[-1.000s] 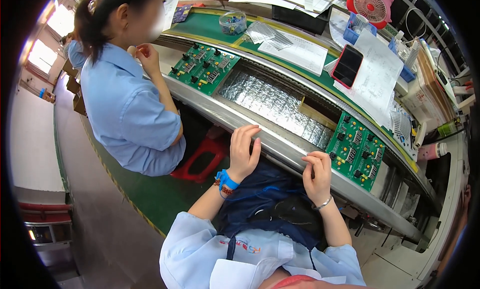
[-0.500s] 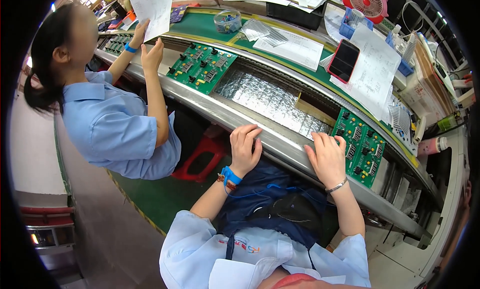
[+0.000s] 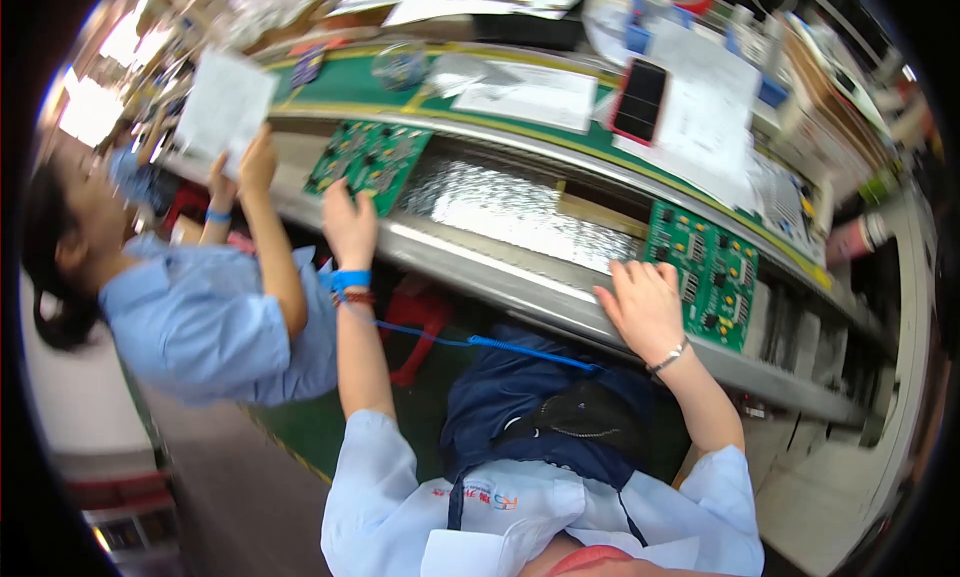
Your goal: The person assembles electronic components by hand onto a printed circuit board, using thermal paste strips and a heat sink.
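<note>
My left hand (image 3: 350,227) is stretched out to the left, its fingers at the near edge of a green circuit board (image 3: 378,157). Slight blur hides whether they touch it. That board carries black parts and lies across the conveyor rails. My right hand (image 3: 645,305) rests with loosely spread fingers on the metal front rail (image 3: 500,267). It is beside a second green circuit board (image 3: 715,267), which bears displays and small components. A blue wrist strap with a coiled cord (image 3: 520,352) is on my left wrist.
To my left, a co-worker in a blue shirt (image 3: 200,317) holds up a paper sheet (image 3: 226,107). Beyond the conveyor lie a phone (image 3: 640,102), papers (image 3: 530,95) and a clear tub (image 3: 400,65). A red stool (image 3: 415,322) stands below the rail.
My left hand has moved left from the front rail to the left circuit board. My right hand stays on the rail. The view has shifted, and the co-worker's paper is lower.
</note>
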Available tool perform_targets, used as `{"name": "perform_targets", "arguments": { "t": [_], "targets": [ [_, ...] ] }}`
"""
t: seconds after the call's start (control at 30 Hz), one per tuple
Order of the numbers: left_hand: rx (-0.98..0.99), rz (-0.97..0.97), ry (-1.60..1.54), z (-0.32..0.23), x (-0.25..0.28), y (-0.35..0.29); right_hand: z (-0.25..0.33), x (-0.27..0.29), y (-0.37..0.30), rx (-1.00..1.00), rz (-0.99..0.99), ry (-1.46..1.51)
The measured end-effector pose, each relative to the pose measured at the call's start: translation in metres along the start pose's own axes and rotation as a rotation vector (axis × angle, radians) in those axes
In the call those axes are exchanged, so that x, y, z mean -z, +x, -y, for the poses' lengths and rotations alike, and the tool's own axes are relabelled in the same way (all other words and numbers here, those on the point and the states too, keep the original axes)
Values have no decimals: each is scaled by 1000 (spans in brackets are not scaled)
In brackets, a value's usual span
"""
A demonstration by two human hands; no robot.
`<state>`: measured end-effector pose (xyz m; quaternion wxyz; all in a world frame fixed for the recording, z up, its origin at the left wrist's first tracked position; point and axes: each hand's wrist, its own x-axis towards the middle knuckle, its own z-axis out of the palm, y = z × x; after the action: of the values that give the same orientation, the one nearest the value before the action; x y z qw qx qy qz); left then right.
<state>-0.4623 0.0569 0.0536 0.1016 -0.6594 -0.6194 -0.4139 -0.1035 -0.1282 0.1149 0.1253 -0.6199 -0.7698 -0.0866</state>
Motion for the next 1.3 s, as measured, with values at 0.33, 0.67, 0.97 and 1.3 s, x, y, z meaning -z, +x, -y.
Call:
{"name": "perform_targets", "arguments": {
  "t": [0.33, 0.67, 0.97, 1.3],
  "targets": [
    [28, 80, -19, 44, -17, 7, -40, 1, -34, -83, 26, -4],
    [36, 236, -40, -12, 1, -7, -88, 19, -54, -187, 48, -6],
    [-215, 294, -269, -135, 16, -60, -195, 7, -7, -320, -161, 138],
    [-311, 494, -489, -227, 34, -101, -190, 3, 11, -270, 43, 244]
  ]
}}
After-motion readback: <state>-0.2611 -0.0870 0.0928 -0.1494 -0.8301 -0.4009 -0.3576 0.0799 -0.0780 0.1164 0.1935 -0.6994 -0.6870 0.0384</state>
